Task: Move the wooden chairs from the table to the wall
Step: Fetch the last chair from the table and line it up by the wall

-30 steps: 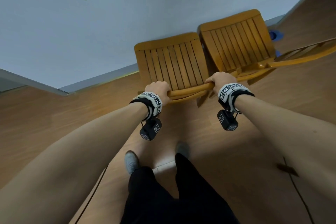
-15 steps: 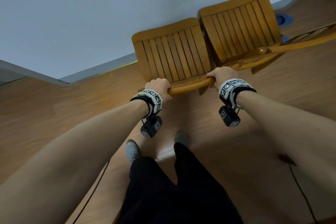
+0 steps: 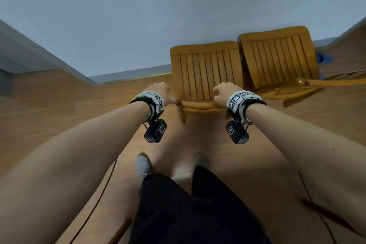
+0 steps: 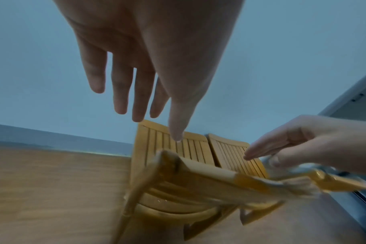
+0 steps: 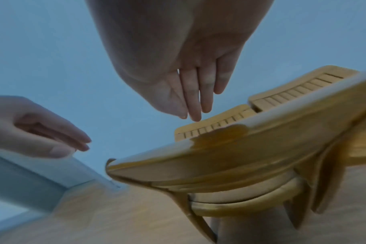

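Two slatted wooden chairs stand side by side against the pale wall (image 3: 158, 6), with their backs toward me. The near chair (image 3: 206, 69) is right in front of me, and the second chair (image 3: 277, 55) is to its right. My left hand (image 3: 160, 93) hovers off the left end of the near chair's top rail (image 3: 200, 103), its fingers straight and spread (image 4: 136, 99). My right hand (image 3: 223, 93) hangs just above the same rail (image 5: 240, 148) with straight fingers (image 5: 207, 92), holding nothing.
A further chair's curved top rail (image 3: 336, 81) reaches in from the right. A blue object (image 3: 322, 58) lies by the baseboard behind the second chair. Dark cables (image 3: 95, 204) run over the wooden floor beside my feet (image 3: 143, 164). A grey frame (image 3: 39, 55) juts from the left.
Both hands gripped the near chair's top rail before; now they have let go and hover open. The chair stands by the wall beside the other one.
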`<state>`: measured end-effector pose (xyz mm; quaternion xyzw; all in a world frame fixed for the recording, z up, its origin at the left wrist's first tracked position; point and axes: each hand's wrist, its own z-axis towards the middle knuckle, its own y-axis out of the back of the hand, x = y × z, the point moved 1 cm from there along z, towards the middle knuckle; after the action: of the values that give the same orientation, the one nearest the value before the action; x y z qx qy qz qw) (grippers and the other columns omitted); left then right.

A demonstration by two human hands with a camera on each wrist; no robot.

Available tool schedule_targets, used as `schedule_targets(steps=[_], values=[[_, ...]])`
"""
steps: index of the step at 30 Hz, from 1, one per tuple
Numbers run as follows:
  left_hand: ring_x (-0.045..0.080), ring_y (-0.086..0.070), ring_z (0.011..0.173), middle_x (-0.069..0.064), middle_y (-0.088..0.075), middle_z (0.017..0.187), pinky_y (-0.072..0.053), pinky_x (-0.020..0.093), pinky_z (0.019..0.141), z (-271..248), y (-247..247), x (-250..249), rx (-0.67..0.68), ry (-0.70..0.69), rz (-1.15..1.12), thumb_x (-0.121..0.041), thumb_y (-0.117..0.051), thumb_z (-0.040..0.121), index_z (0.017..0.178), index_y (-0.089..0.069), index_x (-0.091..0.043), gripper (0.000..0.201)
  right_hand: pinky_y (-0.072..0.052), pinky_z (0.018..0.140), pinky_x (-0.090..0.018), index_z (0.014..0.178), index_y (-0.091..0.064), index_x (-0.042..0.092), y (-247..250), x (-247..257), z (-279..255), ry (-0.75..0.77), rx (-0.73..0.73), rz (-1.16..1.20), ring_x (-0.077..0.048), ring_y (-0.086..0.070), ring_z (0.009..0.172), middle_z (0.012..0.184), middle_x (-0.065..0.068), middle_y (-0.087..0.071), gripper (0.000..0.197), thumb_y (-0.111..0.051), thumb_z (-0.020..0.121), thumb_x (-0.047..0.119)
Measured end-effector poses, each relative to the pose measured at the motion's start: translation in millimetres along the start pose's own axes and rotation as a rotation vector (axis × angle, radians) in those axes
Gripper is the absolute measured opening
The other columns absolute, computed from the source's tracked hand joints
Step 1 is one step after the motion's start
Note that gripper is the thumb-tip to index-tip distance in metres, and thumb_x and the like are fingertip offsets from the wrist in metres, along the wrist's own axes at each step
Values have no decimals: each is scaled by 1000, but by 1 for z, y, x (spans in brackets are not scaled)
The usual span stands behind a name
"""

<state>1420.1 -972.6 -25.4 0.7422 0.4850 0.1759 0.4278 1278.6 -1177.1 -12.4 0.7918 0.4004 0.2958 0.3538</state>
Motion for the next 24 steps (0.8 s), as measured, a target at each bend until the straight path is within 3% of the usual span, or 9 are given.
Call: schedule_targets(steps=[3, 8, 13, 18, 24], values=[[28, -60, 120, 4, -60, 138, -50, 42, 99, -26, 24, 59, -38, 77, -65, -52, -66, 87, 142, -54, -18, 66, -59, 77, -37, 134, -61, 22, 5, 60, 11, 86, 52, -80, -23, -66, 94, 120, -4, -68, 42, -54, 93, 30], [27, -61, 120, 6, -61, 137, -50, 42, 100, -90, 49, 188, -102, 276, -166, -47, -64, 87, 142, -55, -17, 63, -56, 86, -36, 137, -59, 21, 6, 189, 30, 256, 132, -259, -29, -66, 107, 130, -7, -65, 47, -56, 90, 19], [28, -59, 122, 6, -60, 139, -50, 41, 100, -170, 50, 332, -173, 513, -293, -47, -65, 87, 142, -54, -19, 63, -55, 90, -37, 132, -63, 20, -6, 348, 33, 447, 128, -415, -30, -66, 109, 129, -8, -65, 41, -57, 91, 16], [28, -58, 122, 6, -59, 139, -50, 40, 99, -262, 33, 469, -200, 717, -405, -51, -64, 89, 143, -53, -21, 63, -52, 98, -38, 140, -57, 23, -34, 520, 14, 646, 151, -520, -29, -61, 120, 141, -7, -57, 53, -59, 88, 13], [29, -58, 121, 7, -58, 138, -48, 36, 95, -382, 2, 609, -215, 947, -507, -49, -65, 89, 143, -54, -24, 60, -54, 84, -32, 141, -56, 28, -87, 713, -45, 827, 142, -633, -27, -65, 112, 140, -5, -57, 55, -60, 89, 10]])
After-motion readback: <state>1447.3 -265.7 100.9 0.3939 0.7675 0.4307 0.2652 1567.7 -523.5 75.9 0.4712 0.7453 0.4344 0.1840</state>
